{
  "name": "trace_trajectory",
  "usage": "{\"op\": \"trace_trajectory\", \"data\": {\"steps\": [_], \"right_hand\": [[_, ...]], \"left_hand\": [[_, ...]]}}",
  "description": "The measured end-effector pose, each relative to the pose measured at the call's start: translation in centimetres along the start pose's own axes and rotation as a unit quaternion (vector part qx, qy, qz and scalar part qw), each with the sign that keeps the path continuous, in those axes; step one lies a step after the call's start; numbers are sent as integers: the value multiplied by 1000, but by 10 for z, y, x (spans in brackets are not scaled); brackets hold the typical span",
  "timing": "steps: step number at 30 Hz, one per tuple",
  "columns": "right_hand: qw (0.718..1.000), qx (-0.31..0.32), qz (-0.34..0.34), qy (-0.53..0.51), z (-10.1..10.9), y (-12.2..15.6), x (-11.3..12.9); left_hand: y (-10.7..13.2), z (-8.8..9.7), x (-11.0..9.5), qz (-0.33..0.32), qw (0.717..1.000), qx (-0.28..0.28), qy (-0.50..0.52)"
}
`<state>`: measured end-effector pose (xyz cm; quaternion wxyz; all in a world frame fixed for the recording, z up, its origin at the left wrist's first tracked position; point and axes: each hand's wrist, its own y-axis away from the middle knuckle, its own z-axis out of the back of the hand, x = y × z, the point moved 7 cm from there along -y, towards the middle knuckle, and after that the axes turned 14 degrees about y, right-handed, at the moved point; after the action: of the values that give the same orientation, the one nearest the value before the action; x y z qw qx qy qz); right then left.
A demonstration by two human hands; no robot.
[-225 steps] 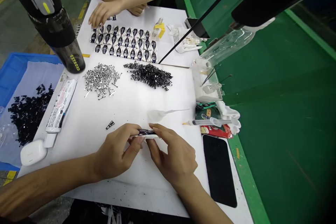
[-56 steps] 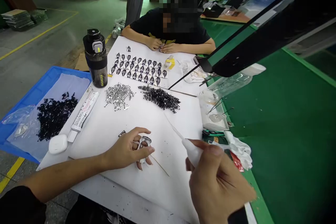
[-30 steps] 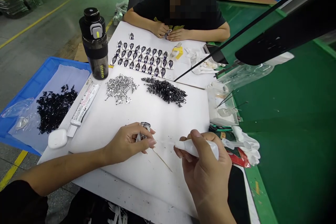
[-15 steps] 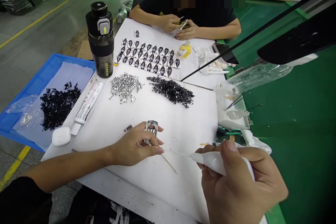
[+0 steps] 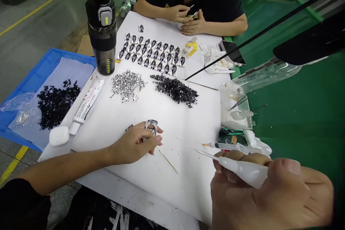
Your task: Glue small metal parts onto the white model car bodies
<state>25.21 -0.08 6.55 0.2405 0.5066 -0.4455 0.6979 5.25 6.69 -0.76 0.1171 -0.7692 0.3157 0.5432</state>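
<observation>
My right hand (image 5: 272, 190) is clamped on a white plastic squeeze bottle with a fine needle nozzle (image 5: 242, 171), its tip well right of the small silver metal frame (image 5: 151, 125) and not touching it. My left hand (image 5: 132, 143) pinches that frame upright between its fingers. A thin wooden toothpick (image 5: 168, 161) lies on the white worktop (image 5: 188, 197) just right of the frame. Beyond the frame lie a heap of silver metal pieces (image 5: 126, 85) and a heap of black pieces (image 5: 175, 90).
</observation>
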Motion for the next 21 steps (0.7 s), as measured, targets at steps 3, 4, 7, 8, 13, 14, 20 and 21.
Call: {"op": "trace_trajectory", "data": {"steps": [3, 4, 7, 8, 13, 14, 20, 21], "right_hand": [[999, -37, 3, -10, -2, 2, -1], [999, -44, 5, -9, -2, 3, -1], [998, -59, 25, -2, 0, 4, -1], [997, -63, 35, 1, 0, 5, 0], [995, -61, 84, 8, -2, 11, 5], [995, -56, 88, 7, -2, 11, 5], [992, -9, 118, -32, -4, 17, 5], [993, -3, 118, -31, -5, 19, 5]], "left_hand": [[1, 1, -3, -16, 1000, -17, -2], [2, 2, -4, -22, 999, -23, -4], [3, 3, -5, -33, 998, -43, -39], [4, 3, -5, -37, 996, -49, -58], [6, -5, -7, -73, 990, -18, -122], [6, -6, -7, -79, 989, -10, -126], [5, -4, 3, -21, 991, 2, -135], [5, -4, 2, -25, 992, 4, -124]]}}
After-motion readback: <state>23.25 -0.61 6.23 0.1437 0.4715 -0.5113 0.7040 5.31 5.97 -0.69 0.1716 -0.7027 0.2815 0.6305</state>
